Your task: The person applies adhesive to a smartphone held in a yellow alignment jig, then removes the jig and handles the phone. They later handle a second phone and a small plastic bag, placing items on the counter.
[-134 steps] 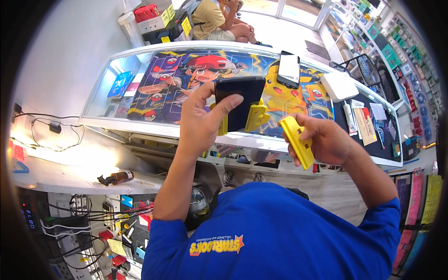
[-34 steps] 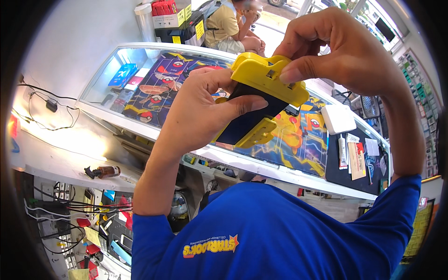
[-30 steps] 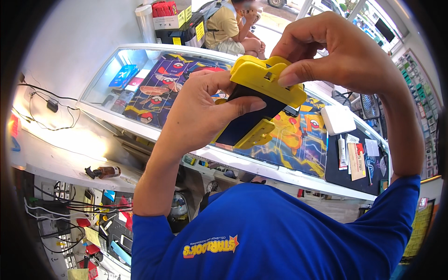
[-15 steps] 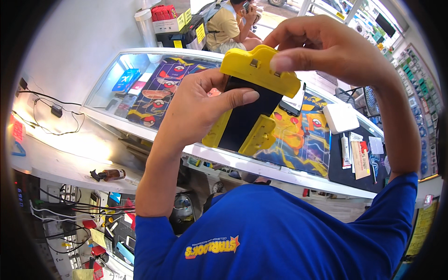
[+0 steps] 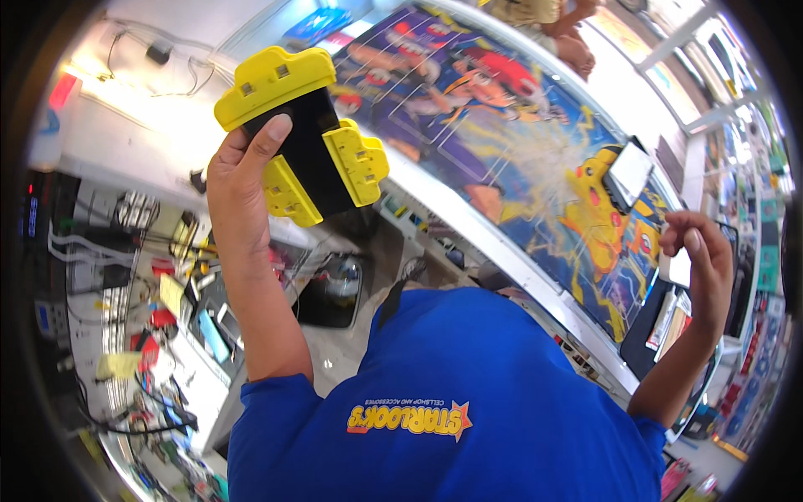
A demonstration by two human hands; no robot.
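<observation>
My left hand [image 5: 242, 176] grips a black phone [image 5: 305, 155] at the upper left, its thumb pressed on the dark face. Three yellow plastic clamps are on the phone: a long one across the upper end [image 5: 274, 84], one along the right side [image 5: 355, 163] and one along the left [image 5: 288, 188]. My right hand [image 5: 694, 263] is apart from them at the right, fingers loosely bent and apart with nothing seen in them, over a white box [image 5: 673, 272] on the counter. Another phone [image 5: 627, 176] with a pale screen lies just beyond that hand.
A glass counter covered by a colourful cartoon mat [image 5: 468, 125] runs diagonally ahead. A dark mat [image 5: 644, 339] with packets sits at its right end. At left are a white ledge [image 5: 134, 142], a cluttered workbench [image 5: 217, 385] and cables. A seated person [image 5: 552, 25] is beyond the counter.
My right hand has let go of the upper clamp and moved down and right. My left hand has carried the clamped phone leftward in view, as the whole view turned.
</observation>
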